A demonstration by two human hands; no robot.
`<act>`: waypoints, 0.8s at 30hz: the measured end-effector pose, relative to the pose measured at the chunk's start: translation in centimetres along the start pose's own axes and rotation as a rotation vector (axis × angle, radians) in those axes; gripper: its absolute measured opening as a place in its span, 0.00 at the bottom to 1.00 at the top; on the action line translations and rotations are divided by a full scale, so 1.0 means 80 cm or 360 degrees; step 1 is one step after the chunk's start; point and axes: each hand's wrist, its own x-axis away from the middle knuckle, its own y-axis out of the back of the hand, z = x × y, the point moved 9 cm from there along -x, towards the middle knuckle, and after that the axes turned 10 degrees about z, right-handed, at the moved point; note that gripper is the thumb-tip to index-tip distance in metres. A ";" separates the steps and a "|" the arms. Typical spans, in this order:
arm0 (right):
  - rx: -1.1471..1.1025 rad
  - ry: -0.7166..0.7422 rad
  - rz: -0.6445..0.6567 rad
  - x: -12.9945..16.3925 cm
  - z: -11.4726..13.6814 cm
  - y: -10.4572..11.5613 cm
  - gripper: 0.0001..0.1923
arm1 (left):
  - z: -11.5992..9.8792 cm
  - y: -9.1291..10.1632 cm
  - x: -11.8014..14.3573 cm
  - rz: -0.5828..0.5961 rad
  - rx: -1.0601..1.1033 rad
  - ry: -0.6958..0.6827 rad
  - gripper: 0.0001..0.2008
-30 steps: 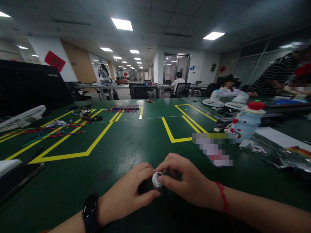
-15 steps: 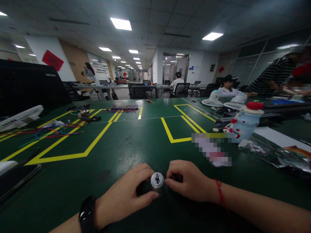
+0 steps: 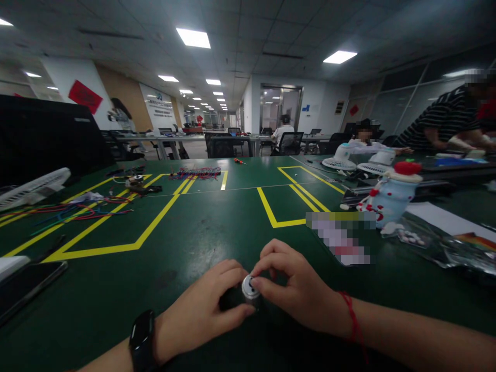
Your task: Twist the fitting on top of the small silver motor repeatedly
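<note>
A small silver cylinder that looks like an electric motor stands upright on the green table, low in the middle of the view. My left hand grips it from the left, thumb in front and fingers behind. From the right, my right hand reaches over its top, with thumb and forefinger pinched at the central shaft. The fingertips partly cover the shaft and the end face. A dark watch is on my left wrist and a red cord on my right.
A phone-like slab lies at left, below loose coloured wires. Bundled wires and a screwdriver lie farther back. At right stand a blue bottle and white fans. People work beyond.
My right hand has moved up and left from beside the motor, and its fingertips have closed at the shaft on top. My left hand keeps its hold.
</note>
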 end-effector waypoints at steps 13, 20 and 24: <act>0.0367 0.0029 0.0636 0.011 -0.041 -0.008 0.06 | 0.000 0.002 0.002 0.0030 -0.0034 0.0039 0.07; 0.0277 0.0040 0.0608 0.012 -0.042 -0.005 0.08 | -0.002 0.004 0.002 0.0028 -0.0021 0.0027 0.07; 0.0235 0.0022 0.0576 0.013 -0.045 -0.003 0.12 | -0.001 0.004 0.002 0.0017 -0.0010 0.0016 0.07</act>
